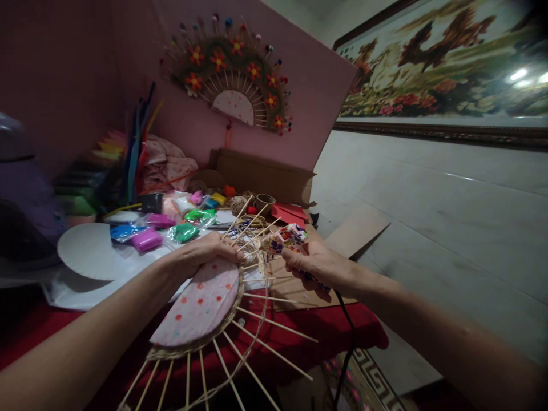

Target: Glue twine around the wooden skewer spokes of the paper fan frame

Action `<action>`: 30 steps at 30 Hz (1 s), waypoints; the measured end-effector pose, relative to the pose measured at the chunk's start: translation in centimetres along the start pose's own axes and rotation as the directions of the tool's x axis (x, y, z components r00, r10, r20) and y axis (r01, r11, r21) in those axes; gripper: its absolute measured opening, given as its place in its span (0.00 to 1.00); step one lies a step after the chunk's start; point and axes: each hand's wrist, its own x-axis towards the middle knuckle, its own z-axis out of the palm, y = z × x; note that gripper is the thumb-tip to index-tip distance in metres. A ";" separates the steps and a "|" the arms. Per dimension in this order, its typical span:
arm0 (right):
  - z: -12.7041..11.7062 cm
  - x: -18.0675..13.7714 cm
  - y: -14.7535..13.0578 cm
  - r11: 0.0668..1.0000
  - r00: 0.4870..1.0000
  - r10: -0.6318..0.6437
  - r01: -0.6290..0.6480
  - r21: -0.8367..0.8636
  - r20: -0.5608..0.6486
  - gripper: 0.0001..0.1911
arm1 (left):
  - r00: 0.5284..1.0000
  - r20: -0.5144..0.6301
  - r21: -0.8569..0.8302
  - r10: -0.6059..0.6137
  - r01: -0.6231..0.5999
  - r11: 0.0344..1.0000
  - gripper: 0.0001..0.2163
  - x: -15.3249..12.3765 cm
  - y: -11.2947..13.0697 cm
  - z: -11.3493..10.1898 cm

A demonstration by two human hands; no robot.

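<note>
Pink wall [303, 74] and pale tiled wall [432, 188] behind, framed horse picture [428, 77] on the tiles. Below, table under red cloth [359, 328]. Over its front edge, half-round stick frame [201, 302], gripped in the left hand [214, 250]. Up on the pink, flower-trimmed fan [233, 105]; beneath, folded cardboard [261, 174]. Near the frame's sticks, contact unclear, floral-patterned corded tool [285, 237], grasped in the right hand [319, 262]. Crowding behind, bright bagged packets [146, 240], then small twine ball [238, 205].
</note>
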 end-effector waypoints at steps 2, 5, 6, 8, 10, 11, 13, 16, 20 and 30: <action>0.0 0.0 0.1 1.000 1.000 -0.006 0.006 0.020 -0.005 0.28 | 1.000 0.002 -0.005 -0.003 0.003 1.000 0.07 -0.1 0.1 0.1; 0.1 -0.1 0.1 0.999 1.000 -0.002 0.003 0.045 -0.008 0.28 | 1.000 0.001 -0.003 -0.006 0.006 1.000 0.06 0.0 0.0 0.0; 0.1 -0.1 0.2 0.999 1.000 0.000 0.000 0.053 -0.007 0.28 | 1.000 -0.002 -0.001 -0.004 0.004 1.000 0.06 0.0 -0.1 0.0; 0.1 -0.2 0.2 0.998 1.000 0.006 -0.006 0.068 -0.005 0.28 | 1.000 0.002 0.000 0.002 -0.002 1.000 0.06 0.1 -0.2 -0.1; 0.1 -0.2 0.2 0.997 1.000 0.015 -0.014 0.081 -0.006 0.29 | 1.000 0.012 0.000 0.008 -0.008 1.000 0.07 0.2 -0.3 -0.1; 0.1 -0.2 0.2 0.996 1.000 0.017 -0.016 0.087 -0.008 0.29 | 1.000 0.016 0.002 0.007 -0.007 1.000 0.07 0.2 -0.4 -0.2; 0.1 -0.2 0.2 0.994 1.000 0.016 -0.015 0.104 -0.014 0.29 | 1.000 0.019 0.007 0.006 -0.006 1.000 0.07 0.3 -0.4 -0.2; 0.1 -0.4 0.1 0.993 1.000 0.018 -0.016 0.120 -0.018 0.28 | 1.000 0.016 0.008 0.007 -0.007 1.000 0.07 0.3 -0.4 -0.3; 0.2 -0.4 0.1 0.991 0.999 0.027 -0.023 0.131 -0.029 0.29 | 1.000 0.023 -0.004 0.008 -0.008 1.000 0.07 0.4 -0.4 -0.3; 0.1 -0.5 0.0 0.991 0.999 0.013 -0.006 0.135 -0.052 0.29 | 1.000 0.030 -0.031 0.005 -0.004 1.000 0.07 0.5 -0.6 -0.4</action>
